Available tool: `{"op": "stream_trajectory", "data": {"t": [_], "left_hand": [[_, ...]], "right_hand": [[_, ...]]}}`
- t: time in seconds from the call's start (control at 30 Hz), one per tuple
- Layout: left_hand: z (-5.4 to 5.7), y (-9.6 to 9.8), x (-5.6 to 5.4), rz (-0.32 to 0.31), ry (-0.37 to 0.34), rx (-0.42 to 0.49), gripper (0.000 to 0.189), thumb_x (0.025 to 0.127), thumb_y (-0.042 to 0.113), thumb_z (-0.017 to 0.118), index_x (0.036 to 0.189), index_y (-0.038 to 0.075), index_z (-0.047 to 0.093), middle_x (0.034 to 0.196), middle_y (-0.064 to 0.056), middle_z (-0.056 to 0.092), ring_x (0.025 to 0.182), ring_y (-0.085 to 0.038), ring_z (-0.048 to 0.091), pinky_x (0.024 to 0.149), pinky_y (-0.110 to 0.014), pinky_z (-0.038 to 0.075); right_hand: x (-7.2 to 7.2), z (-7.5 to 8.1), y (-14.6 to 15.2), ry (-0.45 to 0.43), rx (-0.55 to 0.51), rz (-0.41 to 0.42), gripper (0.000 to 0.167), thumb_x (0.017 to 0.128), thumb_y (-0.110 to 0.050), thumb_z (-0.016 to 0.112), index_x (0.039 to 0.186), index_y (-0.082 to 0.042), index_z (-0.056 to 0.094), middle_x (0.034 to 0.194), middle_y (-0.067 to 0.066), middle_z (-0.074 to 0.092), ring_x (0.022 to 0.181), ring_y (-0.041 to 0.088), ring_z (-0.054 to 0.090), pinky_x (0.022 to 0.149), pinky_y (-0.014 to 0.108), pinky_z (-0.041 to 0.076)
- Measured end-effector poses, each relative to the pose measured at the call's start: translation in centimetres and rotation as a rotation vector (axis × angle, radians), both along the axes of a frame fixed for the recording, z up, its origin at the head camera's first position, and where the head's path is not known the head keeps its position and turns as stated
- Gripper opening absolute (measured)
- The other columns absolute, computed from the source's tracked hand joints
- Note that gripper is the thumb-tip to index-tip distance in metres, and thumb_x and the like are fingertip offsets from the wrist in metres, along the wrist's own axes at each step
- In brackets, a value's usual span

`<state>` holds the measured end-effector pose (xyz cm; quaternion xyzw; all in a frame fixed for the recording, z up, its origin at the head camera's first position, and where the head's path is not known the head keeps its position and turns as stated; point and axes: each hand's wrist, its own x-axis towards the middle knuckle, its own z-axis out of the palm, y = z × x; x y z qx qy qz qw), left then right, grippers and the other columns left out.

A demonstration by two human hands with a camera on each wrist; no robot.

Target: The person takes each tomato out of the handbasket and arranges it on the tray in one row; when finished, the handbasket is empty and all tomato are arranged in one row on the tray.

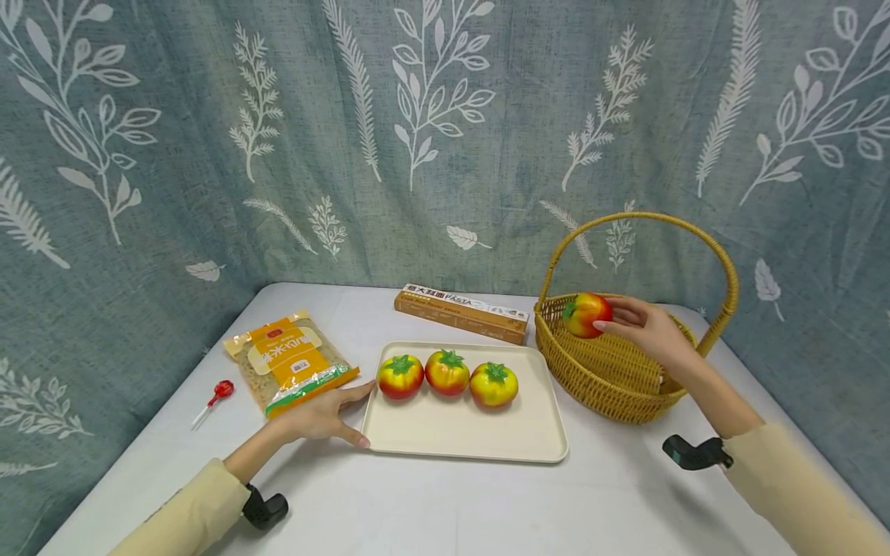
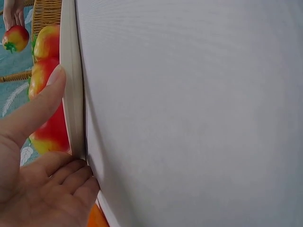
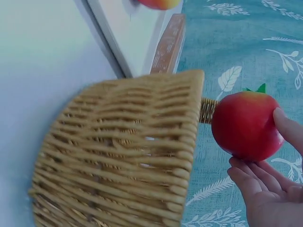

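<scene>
My right hand [image 1: 650,328] pinches a red-and-yellow tomato [image 1: 588,315] with a green leafy top, thumb on one side and fingers on the other. In the right wrist view the held tomato [image 3: 247,126] is just beyond the rim of the wicker basket [image 3: 118,146]; from the head it overlaps the inside of the basket [image 1: 591,390]. My left hand [image 1: 323,418] touches the left edge of a cream tray [image 1: 462,436], thumb and fingers spread along its rim. Three similar tomatoes, the left [image 1: 401,377], middle [image 1: 447,373] and right [image 1: 494,385], sit on the tray.
Behind the tray lies a brown pasta box [image 1: 462,310]. An orange-labelled grain bag [image 1: 292,359] is left of it, beside a red lollipop [image 1: 221,390]. The basket's tall handle [image 1: 643,216] arches over its opening. A patterned blue-green curtain [image 1: 445,177] surrounds the white table [image 1: 431,510].
</scene>
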<state>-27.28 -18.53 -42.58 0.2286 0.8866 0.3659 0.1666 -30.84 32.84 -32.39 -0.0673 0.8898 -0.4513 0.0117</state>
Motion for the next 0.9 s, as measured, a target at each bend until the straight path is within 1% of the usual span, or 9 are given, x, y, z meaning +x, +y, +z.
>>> {"op": "stream_trajectory", "data": {"t": [0.23,0.33,0.43,0.53,0.6,0.67,0.73,0.8,0.9], "left_hand": [[0.0,0.0,0.0,0.010,-0.011,0.004,0.099,0.074,0.031,0.085,0.150,0.003,0.029,0.155,-0.015,0.027,0.143,-0.033,0.020,0.114,-0.051,0.020],[0.0,0.0,0.0,0.005,-0.010,0.008,0.099,0.073,0.032,0.085,0.150,0.002,0.029,0.155,-0.016,0.027,0.143,-0.034,0.020,0.114,-0.050,0.020],[0.0,0.0,0.0,0.001,-0.006,0.007,0.099,0.073,0.031,0.085,0.150,0.002,0.029,0.155,-0.016,0.027,0.143,-0.033,0.020,0.114,-0.050,0.020],[0.0,0.0,0.0,0.002,-0.002,-0.002,0.099,0.073,0.032,0.085,0.150,0.002,0.029,0.155,-0.016,0.028,0.143,-0.034,0.020,0.114,-0.050,0.020],[0.1,0.0,0.0,0.003,0.001,-0.006,0.099,0.073,0.033,0.085,0.150,0.002,0.029,0.155,-0.016,0.028,0.143,-0.034,0.020,0.114,-0.051,0.020],[0.1,0.0,0.0,0.000,0.004,-0.007,0.099,0.073,0.033,0.084,0.150,0.002,0.029,0.155,-0.016,0.028,0.143,-0.034,0.020,0.114,-0.051,0.020],[0.1,0.0,0.0,-0.008,0.008,-0.004,0.099,0.074,0.032,0.084,0.150,0.001,0.029,0.154,-0.017,0.028,0.143,-0.034,0.020,0.114,-0.051,0.020],[0.1,0.0,0.1,-0.016,0.011,0.000,0.099,0.074,0.032,0.084,0.150,0.000,0.029,0.154,-0.017,0.028,0.143,-0.034,0.021,0.114,-0.051,0.020],[0.1,0.0,0.1,-0.017,0.006,0.006,0.099,0.074,0.031,0.084,0.150,0.000,0.029,0.154,-0.017,0.028,0.143,-0.034,0.020,0.114,-0.050,0.020]], "right_hand": [[1.1,-0.7,-0.4,-0.013,-0.105,-0.026,0.085,0.089,-0.045,0.066,0.152,-0.004,0.026,0.151,0.024,0.031,0.138,0.040,0.029,0.109,0.061,0.023],[1.6,-1.2,-0.8,0.005,-0.134,-0.040,0.082,0.090,-0.043,0.066,0.151,-0.004,0.028,0.151,0.023,0.033,0.138,0.039,0.029,0.109,0.059,0.026],[2.2,-1.6,-1.2,0.043,-0.122,-0.052,0.079,0.090,-0.042,0.066,0.150,-0.004,0.032,0.149,0.022,0.037,0.137,0.037,0.034,0.108,0.053,0.032],[2.7,-2.0,-1.8,0.093,-0.106,-0.064,0.074,0.090,-0.042,0.066,0.147,-0.003,0.036,0.145,0.022,0.043,0.133,0.036,0.040,0.102,0.035,0.043],[3.2,-2.4,-2.2,0.119,-0.112,-0.074,0.072,0.090,-0.040,0.066,0.145,-0.003,0.039,0.143,0.022,0.046,0.129,0.030,0.047,0.094,0.022,0.047],[3.5,-2.8,-2.6,0.142,-0.131,-0.075,0.070,0.089,-0.038,0.068,0.143,-0.001,0.042,0.140,0.023,0.048,0.121,0.019,0.054,0.086,0.014,0.048],[3.9,-3.2,-2.9,0.152,-0.149,-0.077,0.068,0.088,-0.037,0.070,0.141,-0.001,0.045,0.138,0.023,0.050,0.112,0.005,0.057,0.082,0.012,0.049],[4.1,-3.7,-3.2,0.155,-0.170,-0.069,0.066,0.088,-0.034,0.071,0.139,0.000,0.047,0.136,0.024,0.051,0.104,-0.005,0.057,0.081,0.014,0.050],[4.5,-4.1,-3.7,0.155,-0.181,-0.060,0.064,0.087,-0.032,0.073,0.136,0.001,0.049,0.133,0.025,0.053,0.100,-0.006,0.058,0.081,0.017,0.052]]}}
